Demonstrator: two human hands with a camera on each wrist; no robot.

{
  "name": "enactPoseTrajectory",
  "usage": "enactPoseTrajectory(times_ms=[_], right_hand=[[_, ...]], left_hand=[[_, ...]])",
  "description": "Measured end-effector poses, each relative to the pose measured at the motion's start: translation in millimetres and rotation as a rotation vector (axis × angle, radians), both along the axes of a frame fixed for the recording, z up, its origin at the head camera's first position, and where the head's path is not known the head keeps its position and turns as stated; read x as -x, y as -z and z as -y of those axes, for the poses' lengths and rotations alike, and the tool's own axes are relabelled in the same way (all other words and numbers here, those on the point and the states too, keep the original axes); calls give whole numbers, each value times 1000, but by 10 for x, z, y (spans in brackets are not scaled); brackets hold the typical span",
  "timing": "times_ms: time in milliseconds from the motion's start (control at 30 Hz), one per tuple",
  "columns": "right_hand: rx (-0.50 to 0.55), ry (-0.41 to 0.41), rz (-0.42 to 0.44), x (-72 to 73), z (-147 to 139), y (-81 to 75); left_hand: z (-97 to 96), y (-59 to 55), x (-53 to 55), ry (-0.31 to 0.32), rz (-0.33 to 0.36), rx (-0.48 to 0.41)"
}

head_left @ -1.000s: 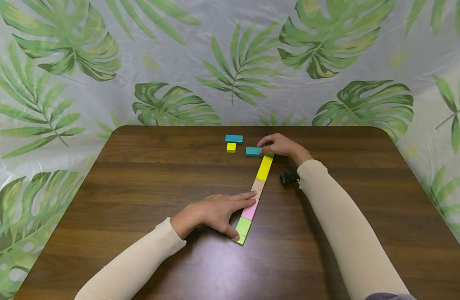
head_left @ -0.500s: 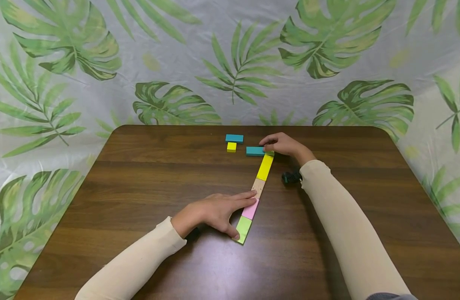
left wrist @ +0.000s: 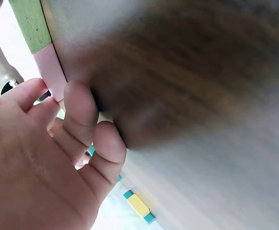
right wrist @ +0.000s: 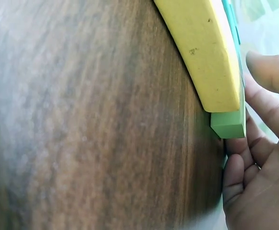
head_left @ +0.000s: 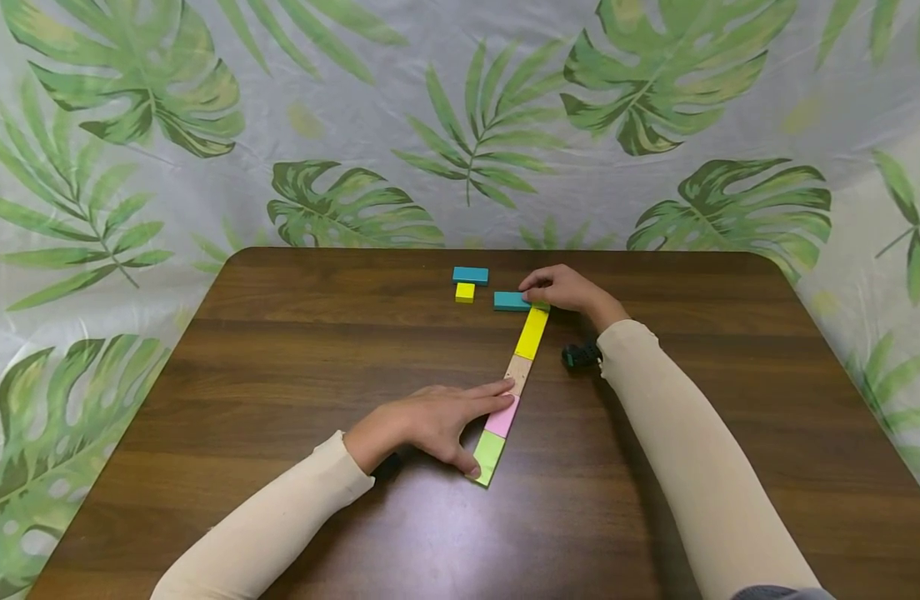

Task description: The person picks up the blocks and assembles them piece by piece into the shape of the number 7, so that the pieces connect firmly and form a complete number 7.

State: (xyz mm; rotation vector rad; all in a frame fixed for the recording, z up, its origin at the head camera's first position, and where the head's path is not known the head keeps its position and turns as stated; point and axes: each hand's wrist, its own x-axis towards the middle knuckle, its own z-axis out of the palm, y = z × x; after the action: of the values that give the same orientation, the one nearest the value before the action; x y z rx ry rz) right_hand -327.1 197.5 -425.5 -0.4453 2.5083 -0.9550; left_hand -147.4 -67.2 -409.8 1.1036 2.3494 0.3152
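Note:
A straight row of flat blocks slants away from me: lime green (head_left: 487,458), pink (head_left: 502,417), bare wood (head_left: 517,372) and yellow (head_left: 532,332). My left hand (head_left: 436,421) lies along its left side, two fingertips at the wood and pink blocks and the thumb on the lime block. In the head view my right hand (head_left: 572,290) holds the right end of a teal block (head_left: 508,302), thumb in front and fingers behind. A green block (right wrist: 229,125) shows just past the yellow one (right wrist: 201,52) in the right wrist view, with my right fingers close behind it.
Left of the teal block, another blue block (head_left: 471,275) lies crosswise behind a small yellow block (head_left: 465,292). The brown wooden table (head_left: 317,333) ends at a rounded back edge, with a leaf-patterned cloth (head_left: 490,100) beyond.
My right thumb shifts slightly right along the teal block, then a little back left. My left hand and the row of blocks stay in place.

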Motion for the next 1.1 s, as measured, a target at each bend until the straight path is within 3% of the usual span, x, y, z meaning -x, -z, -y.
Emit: enactPoseTrajectory(times_ms=[1100], right_hand=[[52,18,10,20,-36,59]], left_hand=[[22,4,23,30,3,-15]])
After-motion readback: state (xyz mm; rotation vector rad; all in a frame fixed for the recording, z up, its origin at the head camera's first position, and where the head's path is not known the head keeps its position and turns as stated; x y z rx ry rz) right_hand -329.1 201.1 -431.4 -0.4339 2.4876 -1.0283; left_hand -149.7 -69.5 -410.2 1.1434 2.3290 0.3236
